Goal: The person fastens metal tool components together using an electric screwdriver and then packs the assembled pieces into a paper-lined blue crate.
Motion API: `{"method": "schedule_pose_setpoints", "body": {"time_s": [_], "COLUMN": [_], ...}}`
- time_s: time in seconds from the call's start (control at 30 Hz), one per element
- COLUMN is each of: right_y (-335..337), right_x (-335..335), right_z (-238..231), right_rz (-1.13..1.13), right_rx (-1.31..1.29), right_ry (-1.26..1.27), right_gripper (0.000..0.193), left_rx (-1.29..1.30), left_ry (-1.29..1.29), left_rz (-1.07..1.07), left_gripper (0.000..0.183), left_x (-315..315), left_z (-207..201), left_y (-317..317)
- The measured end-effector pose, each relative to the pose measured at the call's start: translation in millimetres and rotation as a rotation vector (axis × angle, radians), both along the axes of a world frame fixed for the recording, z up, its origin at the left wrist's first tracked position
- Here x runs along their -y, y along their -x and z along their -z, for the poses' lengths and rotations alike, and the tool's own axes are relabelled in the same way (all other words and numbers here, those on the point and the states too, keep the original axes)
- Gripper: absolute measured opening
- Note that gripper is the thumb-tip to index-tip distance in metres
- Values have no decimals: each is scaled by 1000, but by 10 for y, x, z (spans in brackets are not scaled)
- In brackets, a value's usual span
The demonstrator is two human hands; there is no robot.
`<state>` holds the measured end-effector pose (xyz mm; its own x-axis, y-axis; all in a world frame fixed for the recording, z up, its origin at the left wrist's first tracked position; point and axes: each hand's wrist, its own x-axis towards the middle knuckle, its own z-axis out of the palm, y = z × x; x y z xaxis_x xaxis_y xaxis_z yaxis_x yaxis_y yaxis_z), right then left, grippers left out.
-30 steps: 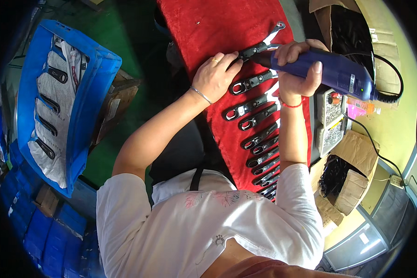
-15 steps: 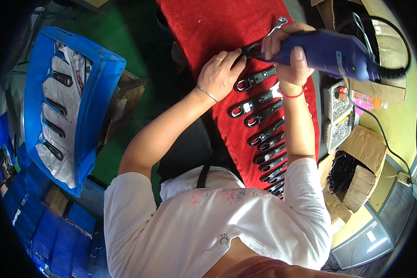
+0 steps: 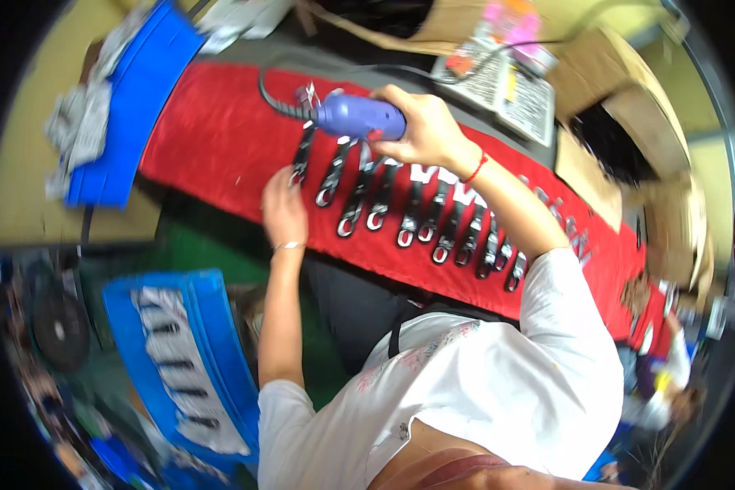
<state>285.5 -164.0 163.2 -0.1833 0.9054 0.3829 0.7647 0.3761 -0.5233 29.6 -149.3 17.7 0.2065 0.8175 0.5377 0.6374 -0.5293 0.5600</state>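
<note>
Red cloth point(image 3: 212, 114): long, on grey tabletop point(image 3: 294, 51), the grey showing along its far edge; near edge beside green floor point(image 3: 204, 245); a wide stretch extends left of the tools. Cardboard box point(image 3: 592, 73): open-topped, beyond the far edge. Blue tray point(image 3: 229, 335): lower left, paper-lined. Purple power tool point(image 3: 355, 117): corded, above the cloth's far side; right hand point(image 3: 420, 126) wrapped around it. Left hand point(image 3: 286, 211): blurred, beside the leftmost piece; grasp cannot be told. Black tools point(image 3: 355, 200): slanted row, narrowly gapped.
</note>
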Motion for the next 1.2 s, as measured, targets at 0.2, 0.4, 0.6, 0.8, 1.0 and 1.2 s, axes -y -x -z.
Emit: {"method": "schedule_pose_setpoints", "body": {"time_s": [0.2, 0.4, 0.6, 0.8, 1.0, 1.2], "right_y": [-1728, -2703, -3069, -3189, -2817, -2305], "right_x": [864, 1269, 1206, 1490, 1947, 2201], "right_z": [250, 468, 780, 955, 760, 654], "right_rz": [663, 975, 1064, 978, 880, 750], "right_rx": [331, 431, 292, 321, 165, 27], "right_ry": [162, 294, 284, -4, -339, -173], "right_gripper": [50, 46, 55, 59, 42, 27], "left_rx": [-195, -129, 29, 227, 26, -289], "left_ry": [-4, 162, 433, 439, 139, -349], "left_rz": [-336, -243, -368, -330, 414, 500], "left_gripper": [31, 21, 16, 15, 12, 17], "left_x": [-461, -792, -919, -879, -386, -844], "left_z": [76, 202, 165, -182, -1002, -586], "left_y": [670, 735, 922, 392, -2012, -3377]}}
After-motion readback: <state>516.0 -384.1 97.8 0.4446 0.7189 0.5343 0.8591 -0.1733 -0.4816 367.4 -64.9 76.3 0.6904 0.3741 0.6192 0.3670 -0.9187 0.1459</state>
